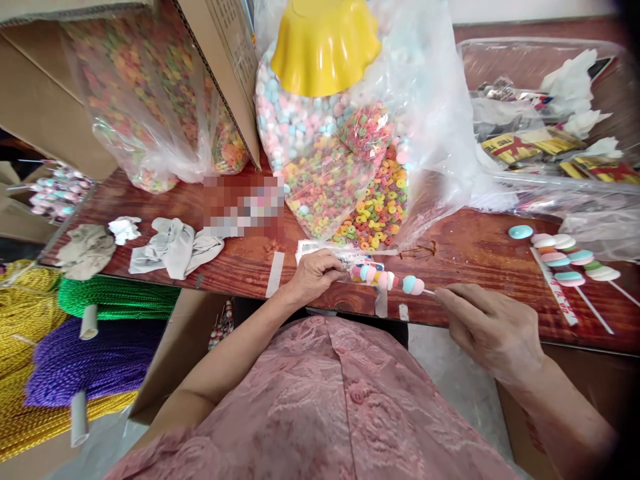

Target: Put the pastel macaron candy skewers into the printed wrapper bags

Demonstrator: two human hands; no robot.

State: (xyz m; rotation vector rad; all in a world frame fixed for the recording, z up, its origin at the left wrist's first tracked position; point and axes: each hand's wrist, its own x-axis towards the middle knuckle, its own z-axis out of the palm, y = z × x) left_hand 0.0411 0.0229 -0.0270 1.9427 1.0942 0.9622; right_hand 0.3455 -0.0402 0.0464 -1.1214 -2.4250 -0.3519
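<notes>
My right hand (493,327) pinches the white stick of a candy skewer (385,277), held level just above the table's front edge. Pink, blue and white marshmallows alternate on it with orange and yellow gummy rings. At the skewer's far left end, the fingers of my left hand (317,273) are closed in a pinch; what they grip is hidden, though some clear plastic shows beside them. Just behind lies a small pile of printed wrappers (307,248). Several finished-looking candy skewers (570,259) rest at the right, beside a loose blue marshmallow (521,231).
Bags of gummy rings (385,207) and marshmallows (300,120) stand behind my hands, topped by a yellow bowl (325,47). At the left are a cardboard box (225,67), grey gloves (175,247) and coloured cord bundles (95,363). A clear tub (545,180) sits back right.
</notes>
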